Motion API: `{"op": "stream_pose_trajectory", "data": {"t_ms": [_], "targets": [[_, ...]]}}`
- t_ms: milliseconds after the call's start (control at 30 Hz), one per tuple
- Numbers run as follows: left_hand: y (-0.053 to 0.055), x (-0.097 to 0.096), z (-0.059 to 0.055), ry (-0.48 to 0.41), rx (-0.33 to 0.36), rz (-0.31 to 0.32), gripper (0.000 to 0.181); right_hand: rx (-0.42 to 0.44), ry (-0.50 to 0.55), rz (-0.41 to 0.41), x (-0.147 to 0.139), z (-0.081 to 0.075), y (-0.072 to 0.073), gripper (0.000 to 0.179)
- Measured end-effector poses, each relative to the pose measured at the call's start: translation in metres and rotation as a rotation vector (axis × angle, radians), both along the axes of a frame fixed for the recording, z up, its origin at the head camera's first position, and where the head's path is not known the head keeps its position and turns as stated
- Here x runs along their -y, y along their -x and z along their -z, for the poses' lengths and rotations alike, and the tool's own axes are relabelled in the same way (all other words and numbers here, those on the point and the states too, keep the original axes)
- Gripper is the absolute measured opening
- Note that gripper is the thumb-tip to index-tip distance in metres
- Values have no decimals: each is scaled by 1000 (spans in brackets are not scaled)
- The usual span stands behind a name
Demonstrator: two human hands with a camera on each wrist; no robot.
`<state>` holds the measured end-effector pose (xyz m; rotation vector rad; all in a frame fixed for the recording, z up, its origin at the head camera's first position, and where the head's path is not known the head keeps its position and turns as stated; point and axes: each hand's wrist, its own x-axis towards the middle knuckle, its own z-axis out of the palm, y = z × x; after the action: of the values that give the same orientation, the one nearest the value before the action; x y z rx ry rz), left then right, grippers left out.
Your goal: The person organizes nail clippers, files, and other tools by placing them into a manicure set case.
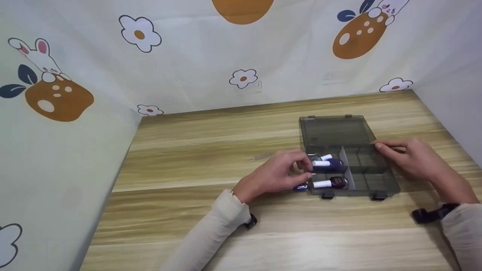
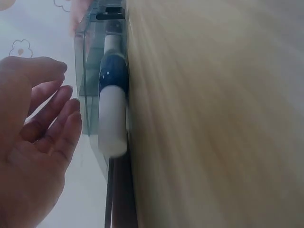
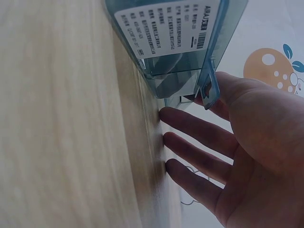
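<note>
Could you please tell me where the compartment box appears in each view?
Head: the compartment box lies right of centre, its lid open.
Left wrist: the compartment box stands upper left of centre, right of the left hand.
Right wrist: the compartment box is at top centre, white label showing.
Shared landmark: the wooden tabletop.

Along the far edge of the table point(image 1: 180, 146) rises a pale cloth point(image 1: 192, 75) with one printed flower point(image 1: 150, 110) just above the far left corner and another point(image 1: 395, 86) by the far right corner, while a printed rabbit point(image 1: 42, 59) tops a fruit point(image 1: 62, 103) beyond the left edge.
</note>
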<state>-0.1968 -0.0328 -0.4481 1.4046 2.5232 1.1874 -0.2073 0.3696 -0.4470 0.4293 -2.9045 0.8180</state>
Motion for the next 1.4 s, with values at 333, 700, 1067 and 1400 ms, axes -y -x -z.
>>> {"op": "stream_pose_trajectory", "data": {"t_ms": [333, 700, 1067, 1400], "targets": [[-3, 12, 0, 136, 37, -3, 16, 24, 9, 4, 0, -1, 0, 33], [-5, 13, -2, 222, 102, 25, 26, -4, 16, -9, 0, 0, 2, 30], [-5, 15, -1, 223, 92, 57, 34, 20, 18, -12, 0, 0, 1, 32], [-7, 14, -3, 234, 93, 74, 30, 23, 12, 1, 1, -1, 0, 33]]}}
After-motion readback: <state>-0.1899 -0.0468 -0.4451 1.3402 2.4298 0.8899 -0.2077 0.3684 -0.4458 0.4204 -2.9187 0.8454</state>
